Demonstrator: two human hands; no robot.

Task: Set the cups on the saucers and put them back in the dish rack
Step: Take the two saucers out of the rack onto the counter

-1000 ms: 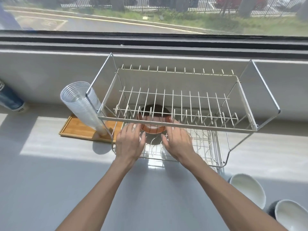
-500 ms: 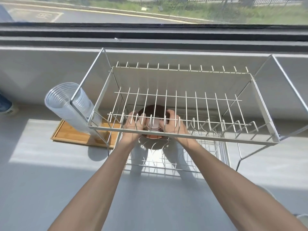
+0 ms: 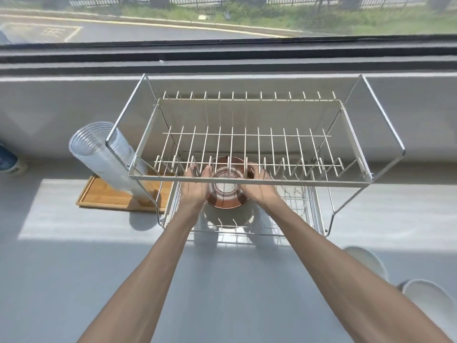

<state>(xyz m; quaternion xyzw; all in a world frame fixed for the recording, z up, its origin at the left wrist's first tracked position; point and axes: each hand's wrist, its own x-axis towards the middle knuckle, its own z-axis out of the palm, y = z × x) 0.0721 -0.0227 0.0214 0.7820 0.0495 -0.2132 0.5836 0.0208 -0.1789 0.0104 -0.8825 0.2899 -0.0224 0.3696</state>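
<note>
— Any legible writing or brand marks?

— None can be read. A stack of clear cups (image 3: 105, 159) leans on a wooden tray (image 3: 103, 196).

— Hand pose?

— Both forearms extend forward under the upper tier of the dish rack (image 3: 249, 178). The left hand (image 3: 194, 188) and right hand (image 3: 259, 188) clasp a brown saucer (image 3: 226, 201) carrying a cup (image 3: 225, 184), above the lower tier. Two white bowls (image 3: 366, 262) sit on the tabletop (image 3: 61, 280), right.

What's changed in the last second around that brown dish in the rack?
Both hands, left hand and right hand, reached in under the top shelf and closed on the brown saucer with its cup, now drawing it toward the person. The dish rack and plastic cups stayed put.
</note>
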